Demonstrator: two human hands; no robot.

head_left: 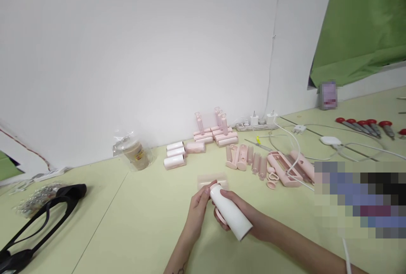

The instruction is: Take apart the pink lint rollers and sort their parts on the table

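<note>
Small assembly workshop: a pale green bench [142, 223] along a bare white wall [127, 54] carries sorted pink plastic parts [215, 132], red-handled screwdrivers [368, 126] at right and a power strip [253, 127].

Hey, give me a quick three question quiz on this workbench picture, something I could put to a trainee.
1. True or false: the left hand and the right hand both grip the white roll.
2. Where do the red-handled tools lie? A: in the left hand. B: at the far right end of the table. C: stacked on the white roll.
3. How many loose white rolls lie side by side next to the bagged cup?
Key: 1 true; 2 B; 3 three.
</note>
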